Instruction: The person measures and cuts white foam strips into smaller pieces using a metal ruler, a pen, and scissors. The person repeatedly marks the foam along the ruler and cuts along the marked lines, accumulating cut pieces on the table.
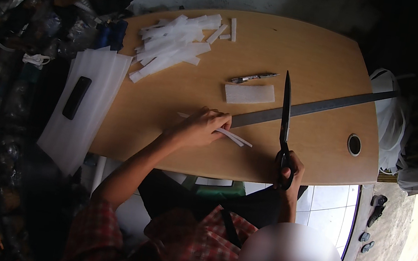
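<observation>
Thin white foam strips (239, 139) are pinched in the closed fingers of my left hand (200, 128), low over the near side of the table. Their ends stick out to the right of the fingers. My right hand (292, 171) grips black-handled scissors (286, 108) near the table's front edge, the blades pointing away from me and looking closed. A long metal ruler (331, 103) runs slantwise from beside my left hand to the right edge, passing by the blades. Beyond my hands lie a white foam rectangle (250, 94) and a pen (254, 78).
Cut white foam strips (171, 45) are heaped on the table (313, 48) at the far left. Large foam sheets (109, 79) with a black phone (76, 98) on them overhang the left edge. A round cable hole (354, 145) is at right, white plastic bags (388, 126) beyond.
</observation>
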